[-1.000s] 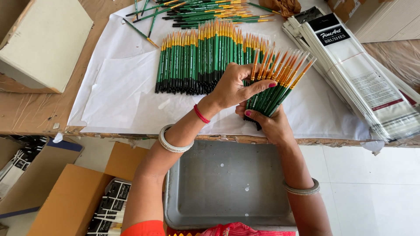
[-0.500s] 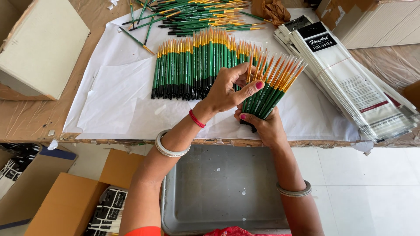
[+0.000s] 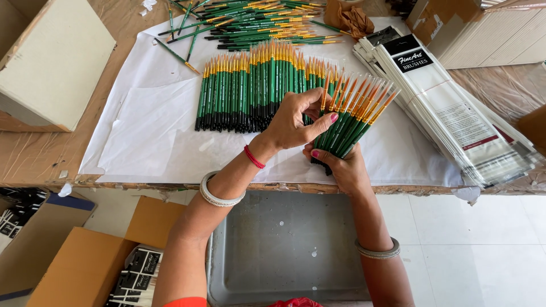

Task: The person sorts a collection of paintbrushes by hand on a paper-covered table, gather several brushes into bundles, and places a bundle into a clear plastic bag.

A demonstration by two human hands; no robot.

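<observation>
Right now, from the head camera, your right hand (image 3: 341, 167) is clamped around the dark lower ends of a fanned bunch of green paintbrushes (image 3: 352, 116), its fingers wrapped tight at the near edge of the white paper sheet (image 3: 153, 125). The bunch leans up and to the right, orange-yellow ends spread apart. Your left hand (image 3: 296, 119) lies across the bunch from the left, thumb pressed against the green handles and fingertips curled together, pinching at the upper part of the brushes.

Just beside the left hand, a neat row of green brushes (image 3: 250, 94) lies flat on the paper, tips pointing away from you. Beyond it sits a loose pile of brushes (image 3: 256, 23). To the right, a stack of clear packaging sleeves (image 3: 460, 113) lies slanted on the table (image 3: 34, 159). A grey metal tray (image 3: 284, 250) sits below the table edge, between your forearms, and cardboard boxes (image 3: 74, 261) stand to its left on the floor.
</observation>
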